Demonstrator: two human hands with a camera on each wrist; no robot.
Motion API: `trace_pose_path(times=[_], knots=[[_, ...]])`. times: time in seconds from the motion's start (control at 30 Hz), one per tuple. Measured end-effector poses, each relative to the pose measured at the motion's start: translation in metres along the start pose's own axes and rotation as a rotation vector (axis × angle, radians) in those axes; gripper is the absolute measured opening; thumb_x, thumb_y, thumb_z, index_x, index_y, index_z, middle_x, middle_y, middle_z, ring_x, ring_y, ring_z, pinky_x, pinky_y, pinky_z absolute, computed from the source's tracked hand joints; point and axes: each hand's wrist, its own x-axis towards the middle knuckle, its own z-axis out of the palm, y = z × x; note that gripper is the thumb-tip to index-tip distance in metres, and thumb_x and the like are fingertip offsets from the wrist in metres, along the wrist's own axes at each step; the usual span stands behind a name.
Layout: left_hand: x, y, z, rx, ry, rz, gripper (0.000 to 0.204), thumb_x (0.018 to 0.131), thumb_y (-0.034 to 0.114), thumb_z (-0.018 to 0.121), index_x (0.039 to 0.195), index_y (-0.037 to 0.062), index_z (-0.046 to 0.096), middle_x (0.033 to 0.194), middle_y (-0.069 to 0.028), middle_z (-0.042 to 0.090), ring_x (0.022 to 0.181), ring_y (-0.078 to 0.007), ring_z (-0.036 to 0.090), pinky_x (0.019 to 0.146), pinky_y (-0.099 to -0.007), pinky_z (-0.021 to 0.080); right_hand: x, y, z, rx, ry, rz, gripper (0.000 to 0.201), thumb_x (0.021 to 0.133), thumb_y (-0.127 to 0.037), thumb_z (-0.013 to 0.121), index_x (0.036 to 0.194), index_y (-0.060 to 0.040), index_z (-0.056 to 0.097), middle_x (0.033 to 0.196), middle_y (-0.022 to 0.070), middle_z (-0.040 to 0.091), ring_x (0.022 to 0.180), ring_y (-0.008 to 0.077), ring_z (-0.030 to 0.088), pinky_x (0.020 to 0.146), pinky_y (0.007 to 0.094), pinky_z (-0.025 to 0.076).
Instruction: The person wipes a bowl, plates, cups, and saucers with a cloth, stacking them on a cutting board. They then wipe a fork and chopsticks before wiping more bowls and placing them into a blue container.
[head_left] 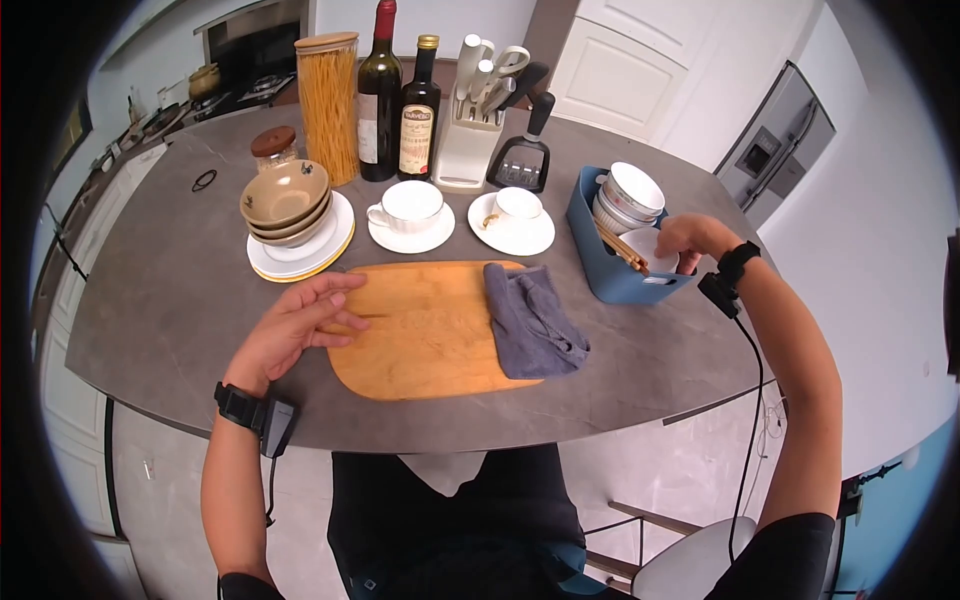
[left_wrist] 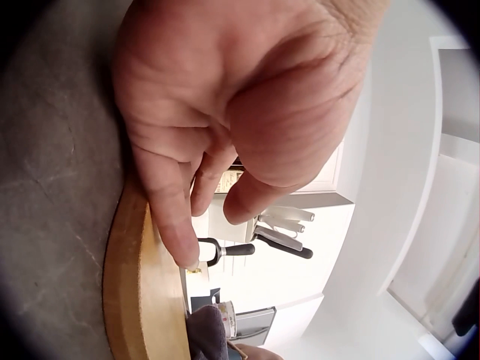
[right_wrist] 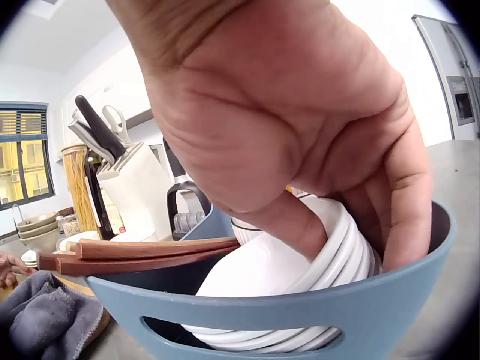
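My right hand (head_left: 690, 240) reaches into the blue plastic bin (head_left: 625, 287). In the right wrist view its thumb lies inside the rim of a nested stack of white bowls (right_wrist: 251, 266), tilted on their side, with the fingers on the stack's other side. Brown wooden chopsticks (head_left: 622, 248) lean in the bin beside the bowls. My left hand (head_left: 305, 325) rests at the left edge of the wooden cutting board (head_left: 420, 335), fingers loosely bent and holding nothing. A folded grey-blue cloth (head_left: 535, 325) covers the board's right end.
Behind the board stand two white cups on saucers (head_left: 412, 240) and brown bowls (head_left: 285, 195) stacked on plates. Farther back are a pasta jar (head_left: 328, 110), two dark bottles (head_left: 380, 100) and a knife block (head_left: 465, 150). More patterned bowls (head_left: 635, 190) sit in the bin's far end.
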Motion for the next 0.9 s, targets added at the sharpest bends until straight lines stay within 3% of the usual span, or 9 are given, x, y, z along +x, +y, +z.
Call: trace_pose_path(times=[0.1,0.4,0.53,0.63,0.7,0.73,0.8,0.83,0.9], knots=[[0.000,-0.001,0.000,-0.012,0.004,0.001,0.046,0.108,0.030,0.057,0.147,0.0067,0.051,0.148,-0.0043,0.055,0.113,-0.0157,0.069,0.090,-0.0289,0.058,-0.001,-0.006,-0.002,-0.177,0.027,0.092,0.038,0.090,-0.014,0.063,0.115,0.0134,0.067,0.095,0.0226,0.076,0.076,0.0292,0.077,0.068,0.0361,0.065],[-0.003,0.002,0.002,0.013,0.024,-0.001,0.045,0.108,0.030,0.057,0.146,0.0073,0.053,0.146,-0.0039,0.056,0.115,-0.0183,0.068,0.093,-0.0318,0.057,-0.031,-0.022,0.015,-0.523,0.238,0.034,0.023,0.076,-0.016,0.082,0.087,0.0028,0.077,0.078,0.0130,0.077,0.072,0.0216,0.077,0.066,0.0360,0.060],[-0.001,0.004,0.005,0.023,0.030,-0.010,0.044,0.108,0.030,0.057,0.146,0.0067,0.053,0.146,-0.0043,0.056,0.116,-0.0186,0.068,0.093,-0.0316,0.057,-0.041,-0.026,0.009,-0.558,0.315,0.012,0.025,0.074,-0.016,0.083,0.091,0.0015,0.077,0.073,0.0106,0.076,0.068,0.0225,0.076,0.069,0.0366,0.061],[-0.002,0.003,0.004,0.022,0.020,-0.006,0.044,0.108,0.030,0.056,0.145,0.0066,0.053,0.143,-0.0040,0.057,0.115,-0.0177,0.068,0.093,-0.0309,0.057,-0.040,-0.031,-0.005,-0.539,0.475,-0.008,0.035,0.075,-0.020,0.084,0.101,0.0026,0.076,0.083,0.0131,0.078,0.078,0.0264,0.077,0.076,0.0370,0.061],[-0.003,0.004,0.005,0.030,0.016,-0.005,0.044,0.108,0.031,0.056,0.145,0.0067,0.053,0.142,-0.0037,0.058,0.115,-0.0171,0.068,0.093,-0.0305,0.057,-0.017,-0.021,-0.019,-0.465,0.826,-0.204,0.049,0.077,-0.037,0.084,0.096,0.0070,0.075,0.098,0.0222,0.077,0.098,0.0317,0.076,0.089,0.0402,0.059],[-0.003,0.006,0.006,0.035,0.011,-0.002,0.044,0.108,0.031,0.056,0.145,0.0068,0.053,0.141,-0.0035,0.059,0.115,-0.0165,0.068,0.092,-0.0301,0.057,-0.019,-0.025,-0.026,-0.459,0.829,-0.202,0.049,0.077,-0.037,0.084,0.096,0.0070,0.075,0.098,0.0222,0.077,0.098,0.0317,0.076,0.089,0.0402,0.059],[-0.003,0.006,0.006,0.046,0.016,0.005,0.044,0.108,0.031,0.056,0.145,0.0071,0.053,0.140,-0.0032,0.059,0.115,-0.0162,0.068,0.093,-0.0301,0.057,-0.021,-0.036,-0.037,-0.242,0.616,-0.307,0.093,0.077,-0.061,0.081,0.135,0.0090,0.060,0.135,0.0337,0.061,0.133,0.0402,0.058,0.110,0.0448,0.047],[-0.003,0.004,0.006,0.051,0.021,0.008,0.044,0.108,0.032,0.056,0.145,0.0074,0.053,0.139,-0.0030,0.060,0.115,-0.0159,0.068,0.093,-0.0302,0.057,-0.018,-0.039,-0.038,-0.237,0.619,-0.309,0.093,0.077,-0.061,0.081,0.135,0.0090,0.060,0.135,0.0337,0.061,0.133,0.0402,0.058,0.110,0.0448,0.047],[-0.002,0.002,0.006,0.052,0.024,0.005,0.044,0.108,0.032,0.056,0.145,0.0075,0.054,0.139,-0.0032,0.059,0.116,-0.0164,0.068,0.094,-0.0309,0.057,-0.007,-0.044,-0.036,0.009,0.375,-0.346,0.131,0.070,-0.080,0.076,0.157,0.0071,0.031,0.154,0.0375,0.039,0.147,0.0452,0.039,0.121,0.0475,0.033]])
